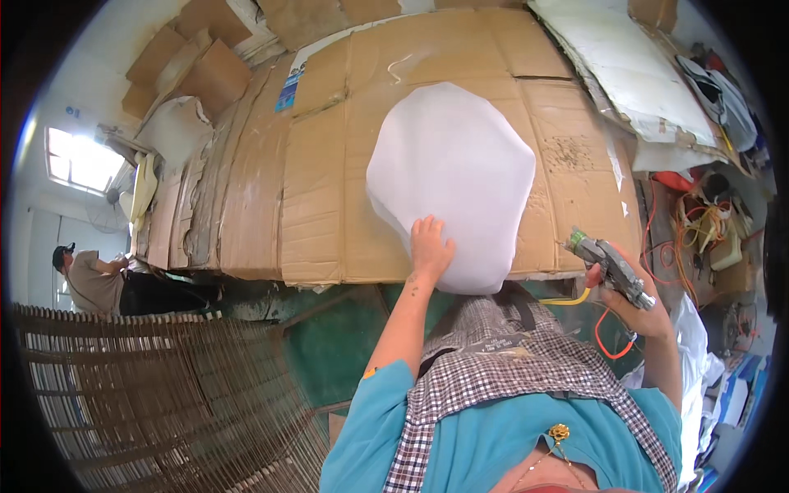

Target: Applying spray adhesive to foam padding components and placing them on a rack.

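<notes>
A large, smooth, pale lilac-white piece [456, 172], shaped like a chair seat or cushion, lies on the cardboard-covered table [316, 181]. Its narrow end hangs over the near edge, close to my apron. My left hand [431, 249] rests on its lower left part, fingers spread and holding nothing. To the right of the piece, my right hand [637, 300] is closed round a metal spray gun [612, 269] with a greenish tip, pointing up and to the left. A yellow hose [569, 301] and an orange hose [604, 338] run from the gun.
Loose cardboard [215, 74] is stacked at the far left, and a white padded sheet [629, 74] lies at the far right. Tangled hoses [699, 222] hang on the right. A slatted rack [164, 394] stands at lower left. Another person [94, 279] works beyond it.
</notes>
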Demonstrator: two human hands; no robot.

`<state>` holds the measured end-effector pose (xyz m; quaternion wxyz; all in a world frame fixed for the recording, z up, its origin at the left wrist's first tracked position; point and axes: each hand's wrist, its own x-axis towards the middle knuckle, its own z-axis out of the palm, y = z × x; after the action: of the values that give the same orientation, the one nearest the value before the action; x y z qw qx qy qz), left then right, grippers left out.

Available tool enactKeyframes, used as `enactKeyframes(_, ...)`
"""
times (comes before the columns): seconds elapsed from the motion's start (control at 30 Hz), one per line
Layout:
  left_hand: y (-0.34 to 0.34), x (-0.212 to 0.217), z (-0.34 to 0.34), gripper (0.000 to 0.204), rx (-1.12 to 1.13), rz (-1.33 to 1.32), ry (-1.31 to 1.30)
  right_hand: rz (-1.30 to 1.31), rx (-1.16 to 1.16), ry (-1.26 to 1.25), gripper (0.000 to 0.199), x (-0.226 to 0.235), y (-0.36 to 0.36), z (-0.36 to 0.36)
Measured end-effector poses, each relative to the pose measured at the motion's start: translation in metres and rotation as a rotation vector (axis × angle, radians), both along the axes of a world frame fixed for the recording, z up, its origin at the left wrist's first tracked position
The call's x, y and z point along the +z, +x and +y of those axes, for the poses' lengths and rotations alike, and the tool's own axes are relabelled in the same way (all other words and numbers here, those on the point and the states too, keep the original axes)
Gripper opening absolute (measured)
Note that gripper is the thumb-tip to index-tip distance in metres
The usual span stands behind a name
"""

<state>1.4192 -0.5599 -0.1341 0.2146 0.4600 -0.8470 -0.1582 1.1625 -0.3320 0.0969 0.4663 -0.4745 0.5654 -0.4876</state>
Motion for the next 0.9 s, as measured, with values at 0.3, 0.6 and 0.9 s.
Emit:
enactKeyframes(0.3,0.04,-0.001,0.044,0.04,-0.203,0.008,-0.057,0.012,-0.182,-0.093,0.055,0.041,0.1,0.05)
enactKeyframes(0.6,0.101,-0.004,0.083,0.03,-0.062,0.324,0.207,0.138,-0.31,-0.076,0.052,0.056,0.118,0.061)
enactKeyframes(0.9,0.271,-0.127,0.165,0.025,0.409,0.068,0.744,0.135,-0.331,-0.047,0.052,0.059,0.109,0.074)
